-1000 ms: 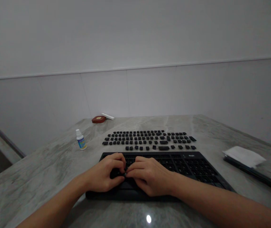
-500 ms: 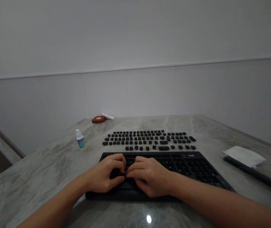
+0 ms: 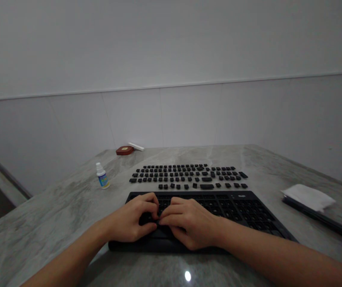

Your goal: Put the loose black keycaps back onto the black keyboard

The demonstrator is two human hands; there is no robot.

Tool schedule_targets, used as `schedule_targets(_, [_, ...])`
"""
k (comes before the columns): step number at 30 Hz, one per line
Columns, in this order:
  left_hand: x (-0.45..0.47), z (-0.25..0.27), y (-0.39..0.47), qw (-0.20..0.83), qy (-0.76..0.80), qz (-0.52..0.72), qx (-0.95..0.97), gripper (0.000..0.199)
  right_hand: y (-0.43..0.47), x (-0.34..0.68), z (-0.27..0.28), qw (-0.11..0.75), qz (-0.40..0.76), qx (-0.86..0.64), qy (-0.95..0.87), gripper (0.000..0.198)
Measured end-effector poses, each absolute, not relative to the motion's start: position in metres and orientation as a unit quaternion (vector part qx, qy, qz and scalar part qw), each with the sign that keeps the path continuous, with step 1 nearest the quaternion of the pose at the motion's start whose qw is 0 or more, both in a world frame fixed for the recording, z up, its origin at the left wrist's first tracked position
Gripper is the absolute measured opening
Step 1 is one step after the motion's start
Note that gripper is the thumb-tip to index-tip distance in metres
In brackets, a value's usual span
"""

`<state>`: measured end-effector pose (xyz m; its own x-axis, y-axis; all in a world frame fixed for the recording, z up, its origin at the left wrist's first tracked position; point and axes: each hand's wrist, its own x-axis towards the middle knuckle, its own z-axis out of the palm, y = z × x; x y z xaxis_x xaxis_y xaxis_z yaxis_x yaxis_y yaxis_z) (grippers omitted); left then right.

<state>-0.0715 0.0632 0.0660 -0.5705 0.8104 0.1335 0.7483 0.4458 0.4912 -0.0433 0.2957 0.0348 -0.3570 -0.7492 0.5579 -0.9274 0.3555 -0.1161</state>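
A black keyboard [image 3: 230, 207] lies flat in front of me, with bare key sockets showing in its right part. Over its left half my left hand [image 3: 137, 215] is curled, thumb and fingers bent toward one small dark spot. My right hand [image 3: 188, 221] meets it there, fingertips pressed together and pointing left. Whatever sits between the fingertips is too small and too covered to name. Behind the keyboard, loose black keycaps [image 3: 171, 174] lie in rows, with a long keycap [image 3: 206, 186] in the nearest row.
A small white bottle with a blue label [image 3: 102, 177] stands at left. On the right, a white tissue or cloth [image 3: 308, 196] lies against a long black strip [image 3: 320, 218]. Toward the wall sit a reddish-brown case [image 3: 124, 150] and a white flat piece [image 3: 136, 146].
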Motion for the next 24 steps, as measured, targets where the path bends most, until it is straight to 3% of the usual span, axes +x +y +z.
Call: schedule_targets(24, [-0.073, 0.0657, 0.0633, 0.057, 0.849, 0.261, 0.456, 0.003, 0.2959, -0.0409, 0.0385, 0.211, 0.206, 0.525, -0.798, 0.029])
